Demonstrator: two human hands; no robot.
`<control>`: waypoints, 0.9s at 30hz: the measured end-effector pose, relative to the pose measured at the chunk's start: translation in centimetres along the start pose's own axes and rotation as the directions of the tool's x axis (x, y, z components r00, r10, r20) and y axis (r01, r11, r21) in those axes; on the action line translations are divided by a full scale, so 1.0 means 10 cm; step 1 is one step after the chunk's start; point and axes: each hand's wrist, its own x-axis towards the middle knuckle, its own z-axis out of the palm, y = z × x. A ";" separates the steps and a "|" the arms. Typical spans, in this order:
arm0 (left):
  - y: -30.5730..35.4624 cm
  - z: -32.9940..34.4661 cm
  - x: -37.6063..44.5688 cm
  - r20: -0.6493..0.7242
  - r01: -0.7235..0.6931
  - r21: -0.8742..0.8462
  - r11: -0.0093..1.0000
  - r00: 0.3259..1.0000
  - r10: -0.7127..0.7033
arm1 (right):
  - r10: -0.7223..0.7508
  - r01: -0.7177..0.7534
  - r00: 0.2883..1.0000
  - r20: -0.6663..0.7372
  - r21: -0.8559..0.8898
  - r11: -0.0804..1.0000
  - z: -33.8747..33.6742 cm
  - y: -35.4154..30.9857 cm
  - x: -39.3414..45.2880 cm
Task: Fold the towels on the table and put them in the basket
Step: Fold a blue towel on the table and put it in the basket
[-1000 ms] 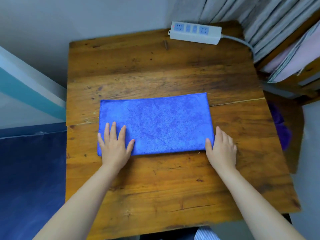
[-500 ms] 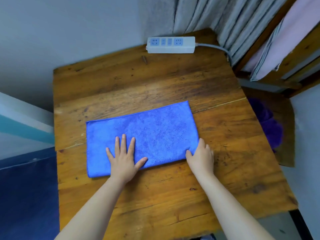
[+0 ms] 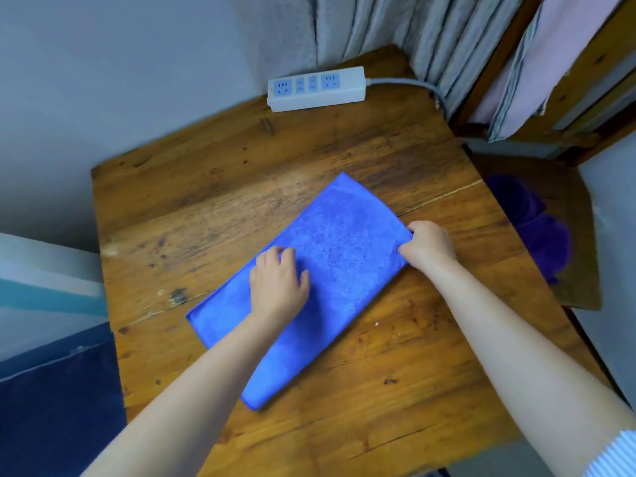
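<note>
The blue towel (image 3: 323, 280) lies skewed mid-table (image 3: 192, 201). The left hand (image 3: 278, 280) presses it, fingers curled; the right hand (image 3: 428, 247) pinches its right edge. A hasty pull may misalign the fold.

We are looking at soft, even, rather cool light, with no hard shadows falling anywhere. A pale sheen is showing on the wooden table (image 3: 241, 208) toward its far middle, where the grain is washing out a little. The left hand (image 3: 277, 282) is smearing slightly at the fingertips, and the right hand (image 3: 428, 246) is reading a touch soft too. The blue towel (image 3: 344, 249) is glowing saturated, its nap grainy. Toward the edges the wide lens is bending lines, and the corners are going soft and dim.
</note>
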 end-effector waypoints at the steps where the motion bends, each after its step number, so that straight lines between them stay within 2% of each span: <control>1: 0.10 -0.07 0.21 -0.017 -0.032 -0.015 0.999 0.999 0.032 | -0.009 0.009 1.000 0.010 -0.016 1.000 -0.05 -0.01 0.07; 5: 0.43 -0.29 0.86 0.023 -0.171 -0.047 0.984 0.985 0.172 | -0.048 0.050 0.997 0.057 -0.049 0.998 -0.10 -0.03 0.23; 9: 0.66 -0.38 1.26 0.129 -0.324 0.084 0.942 0.941 0.312 | -0.110 0.115 0.991 0.079 -0.067 0.991 -0.15 -0.07 0.38; 13: 0.78 -0.42 1.43 0.255 -0.410 0.260 0.874 0.902 0.347 | -0.141 0.149 0.983 0.120 -0.065 0.987 -0.19 -0.08 0.47; 16: 0.81 -0.43 1.53 0.253 -0.442 0.384 0.810 0.895 0.368 | -0.131 0.140 0.978 0.159 -0.043 0.989 -0.19 -0.05 0.55; 19: 0.82 -0.49 1.62 0.270 -0.459 0.415 0.785 0.886 0.376 | -0.121 0.121 0.974 0.194 0.013 0.993 -0.20 -0.08 0.60; 23: 0.80 -0.57 1.70 0.310 -0.428 0.306 0.850 0.889 0.336 | -0.151 0.125 0.966 0.210 0.130 0.984 -0.22 -0.09 0.54; 27: 0.69 -0.61 1.67 0.293 -0.270 0.054 0.961 0.925 0.244 | -0.100 0.071 0.973 0.206 0.146 0.987 -0.14 -0.05 0.43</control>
